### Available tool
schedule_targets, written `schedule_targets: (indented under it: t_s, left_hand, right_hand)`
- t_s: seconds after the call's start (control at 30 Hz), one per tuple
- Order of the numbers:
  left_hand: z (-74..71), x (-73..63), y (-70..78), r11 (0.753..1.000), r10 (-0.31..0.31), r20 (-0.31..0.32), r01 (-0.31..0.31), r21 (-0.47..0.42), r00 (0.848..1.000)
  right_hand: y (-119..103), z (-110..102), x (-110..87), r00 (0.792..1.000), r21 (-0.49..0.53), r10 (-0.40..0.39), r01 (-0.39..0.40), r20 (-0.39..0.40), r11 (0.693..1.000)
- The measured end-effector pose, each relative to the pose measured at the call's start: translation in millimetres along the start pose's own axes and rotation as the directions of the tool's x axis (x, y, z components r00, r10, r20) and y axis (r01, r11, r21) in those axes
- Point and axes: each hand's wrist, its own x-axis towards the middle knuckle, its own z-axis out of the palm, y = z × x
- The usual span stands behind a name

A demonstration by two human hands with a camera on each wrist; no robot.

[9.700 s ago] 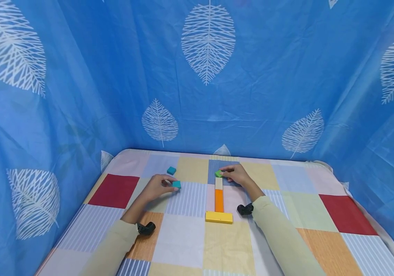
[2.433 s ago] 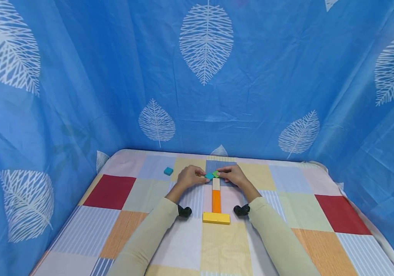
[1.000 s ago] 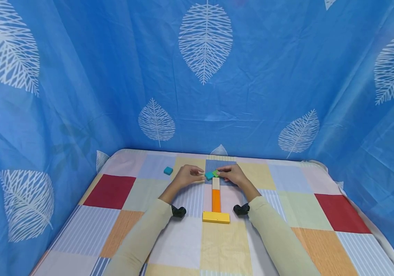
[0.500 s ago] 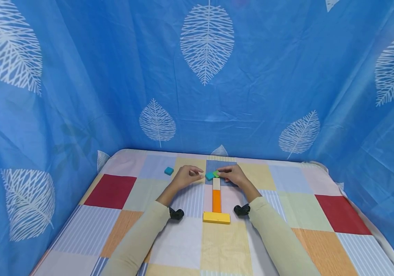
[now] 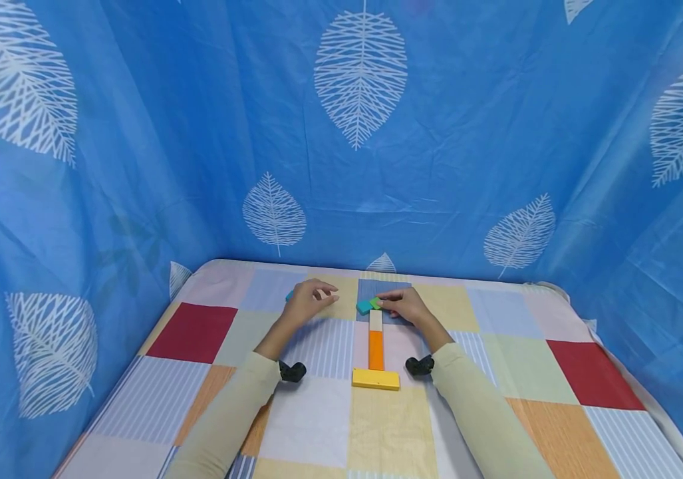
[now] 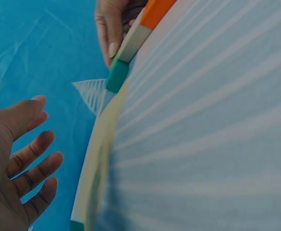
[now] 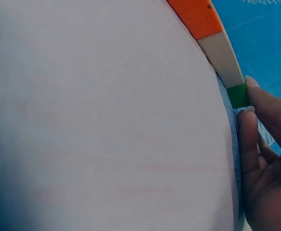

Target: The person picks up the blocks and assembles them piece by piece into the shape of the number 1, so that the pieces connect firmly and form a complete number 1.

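Note:
My right hand (image 5: 408, 305) pinches a small green block (image 5: 375, 303) between thumb and fingers at the far end of a line of blocks. Against the green block's left side lies a teal block (image 5: 364, 307). Toward me the line continues with a cream block (image 5: 376, 320), an orange block (image 5: 376, 350) and a yellow bar (image 5: 376, 379) laid crosswise. Empty, with fingers loosely spread, my left hand (image 5: 304, 303) hovers to the left of them. It mostly covers a second teal block (image 5: 289, 295), whose corner shows also in the left wrist view (image 6: 76, 225).
A patchwork cloth (image 5: 305, 422) covers the table. Blue curtain (image 5: 437, 133) with white leaf prints hangs behind and at both sides. Black wrist cameras (image 5: 292, 371) sit at both wrists.
My left hand brought a teal block beside the green one, released it, then drew back left toward the second teal block. My right hand has stayed at the green block.

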Motion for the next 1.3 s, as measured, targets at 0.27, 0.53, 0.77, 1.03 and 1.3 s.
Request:
schedule_targets:
  t_s: [0.27,0.53,0.77,1.03,1.3]
  left_hand:
    - [-22.7,-5.4,-12.2,0.999,0.044,-0.112,-0.043,0.007,0.993]
    - [-39.3,-10.3,-21.6,1.0,0.004,-0.198,-0.003,0.004,0.98]
    - [-49.1,-16.1,-33.5,0.999,-0.009,-0.232,-0.002,-0.05,0.973]
    - [-60.8,-23.6,-47.3,0.995,0.005,-0.254,-0.031,-0.096,0.967]
    - [-66.2,-26.6,-57.5,0.991,-0.001,-0.234,-0.03,-0.129,0.972]
  right_hand:
    - [-2.0,-0.8,-2.4,1.0,-0.001,0.008,-0.008,0.002,1.0]
    - [-2.1,-0.1,-1.6,1.0,-0.007,-0.003,0.003,-0.012,1.0]
    - [-1.5,1.2,-2.5,1.0,-0.003,0.011,-0.011,-0.011,1.0]
    - [-2.4,1.1,-2.1,1.0,-0.021,0.003,-0.003,-0.014,1.0]
    - [0.2,-0.6,-1.2,1.0,-0.013,0.002,-0.002,-0.005,1.0]
